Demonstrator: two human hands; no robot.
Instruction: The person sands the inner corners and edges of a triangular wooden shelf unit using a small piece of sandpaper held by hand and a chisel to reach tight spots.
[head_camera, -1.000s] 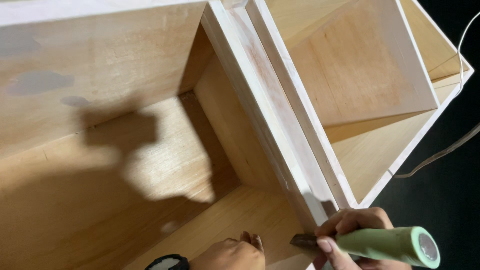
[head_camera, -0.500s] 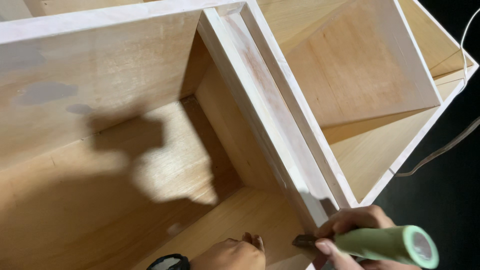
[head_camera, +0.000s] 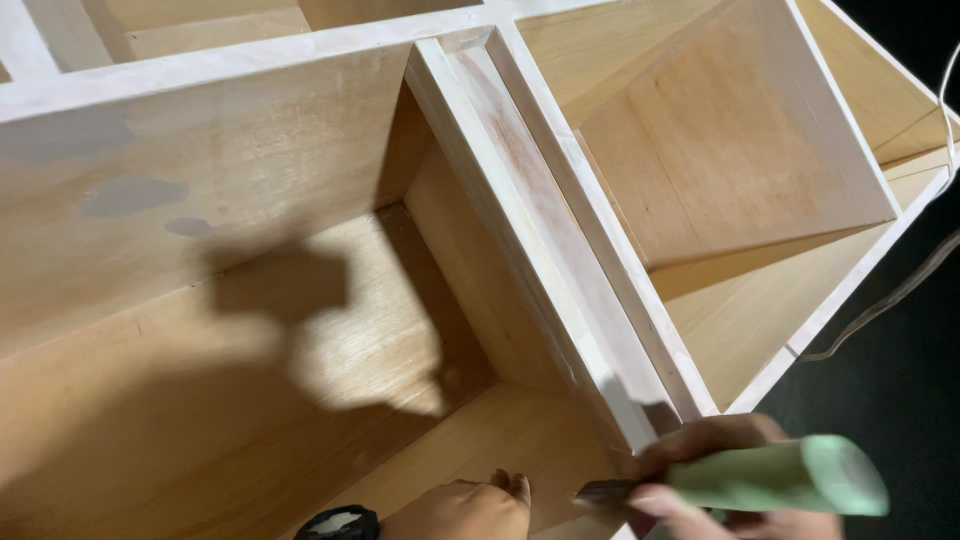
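The right hand (head_camera: 715, 480) is clenched around a pale green tool handle (head_camera: 780, 478), fingers (head_camera: 660, 500) wrapped near its dark tip, right at the near end of the wooden cabinet's white-edged divider (head_camera: 540, 230). The left hand (head_camera: 460, 510) rests loosely on the plywood panel just left of that divider, grasping nothing.

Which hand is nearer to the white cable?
Right. The right hand, gripping a green-handled tool, is below the cable; the left hand is farther left.

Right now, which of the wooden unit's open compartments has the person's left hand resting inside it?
The large compartment left of the white-edged divider, the one crossed by the dark shadow. The left hand lies on its floor; the compartments right of the divider hold no hand.
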